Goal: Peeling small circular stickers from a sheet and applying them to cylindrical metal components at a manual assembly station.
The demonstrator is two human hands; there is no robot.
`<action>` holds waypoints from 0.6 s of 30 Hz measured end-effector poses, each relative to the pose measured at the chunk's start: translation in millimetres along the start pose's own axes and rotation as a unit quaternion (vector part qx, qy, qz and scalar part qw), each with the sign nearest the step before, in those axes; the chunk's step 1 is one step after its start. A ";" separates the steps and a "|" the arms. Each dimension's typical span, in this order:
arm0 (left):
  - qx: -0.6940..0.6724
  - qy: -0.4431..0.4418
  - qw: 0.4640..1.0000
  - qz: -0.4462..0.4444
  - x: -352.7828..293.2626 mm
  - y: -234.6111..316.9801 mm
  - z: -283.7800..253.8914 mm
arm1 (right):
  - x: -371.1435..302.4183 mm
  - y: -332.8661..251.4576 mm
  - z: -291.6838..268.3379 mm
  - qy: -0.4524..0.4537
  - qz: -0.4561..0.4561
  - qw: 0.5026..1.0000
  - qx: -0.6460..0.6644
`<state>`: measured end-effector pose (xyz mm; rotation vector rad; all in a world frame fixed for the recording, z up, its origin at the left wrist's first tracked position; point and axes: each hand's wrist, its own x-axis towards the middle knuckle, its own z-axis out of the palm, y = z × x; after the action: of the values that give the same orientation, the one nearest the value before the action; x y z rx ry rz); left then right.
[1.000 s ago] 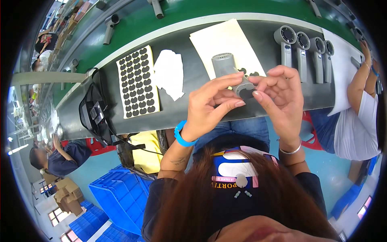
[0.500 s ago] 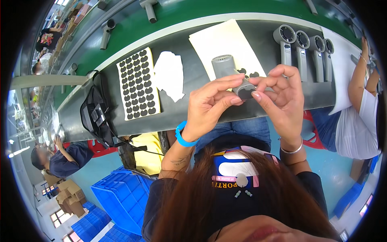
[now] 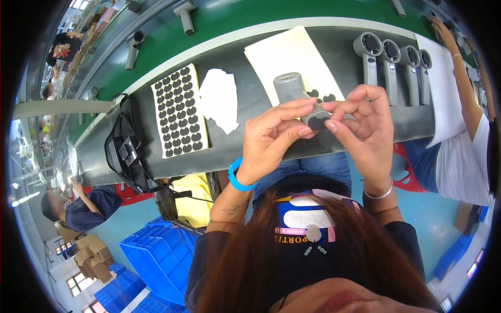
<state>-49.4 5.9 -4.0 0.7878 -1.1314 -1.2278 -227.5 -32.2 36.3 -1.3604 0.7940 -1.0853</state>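
Note:
A grey handheld fan is in my left hand, its round vented head pointing away and its handle end tilted toward me. My left fingers and thumb grip the handle near that end. Over the end face lies a black sticker. My right hand pinches at the sticker's edge with thumb and index finger, the other fingers curled loosely. Pale yellow sheets lie behind the fan, with a few black stickers showing near my right fingers. To the left is a sheet covered with rows of black stickers.
Several grey fans stand in a row at the right. White backing paper and a black bag lie on the left. Behind the dark table runs a green conveyor. A co-worker's arm reaches over it at right.
Fans on the conveyor have shifted left. The co-worker at right has stretched an arm farther over the belt. My hands stay almost in place, with the black end face turned slightly.

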 end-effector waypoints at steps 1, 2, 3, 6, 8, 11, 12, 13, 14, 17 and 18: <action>0.003 0.001 1.000 -0.001 0.0 0.6 0.0 | 0.2 -0.1 0.1 -0.004 -0.004 1.000 -0.001; 0.005 0.002 1.000 -0.001 0.1 1.1 0.0 | 0.4 -0.5 0.5 -0.003 -0.005 1.000 0.000; 0.005 0.000 1.000 -0.002 0.1 0.8 -0.2 | 0.3 -0.9 0.7 -0.003 -0.002 1.000 -0.004; 0.014 -0.003 1.000 0.002 0.0 0.7 -0.7 | 0.6 -1.8 1.0 -0.002 0.002 1.000 -0.010; 0.008 0.001 1.000 -0.002 -0.2 1.8 -0.3 | 0.8 -2.3 1.2 -0.003 0.002 1.000 -0.012; 0.008 -0.001 1.000 -0.001 0.8 1.1 -0.5 | 1.6 -2.7 1.1 -0.002 0.003 1.000 -0.020; 0.008 -0.002 1.000 -0.001 1.1 0.6 -0.8 | 2.0 -2.8 1.5 -0.003 0.005 1.000 -0.020; 0.008 -0.005 1.000 0.003 1.4 0.1 -1.1 | 2.4 -2.9 1.6 -0.003 0.006 1.000 -0.021; 0.009 -0.007 1.000 0.006 2.0 -0.4 -1.3 | 2.7 -2.9 1.3 -0.002 0.006 1.000 -0.021; 0.008 -0.008 1.000 0.005 1.9 1.4 -1.6 | 3.6 -4.4 2.1 -0.007 0.007 1.000 -0.023; 0.008 -0.009 1.000 0.005 2.0 1.0 -1.2 | 3.4 -4.5 1.8 -0.006 0.008 1.000 -0.024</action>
<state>-48.1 4.1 -3.0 0.7831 -1.1591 -1.2211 -225.3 -34.3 41.4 -1.3980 0.8244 -1.0505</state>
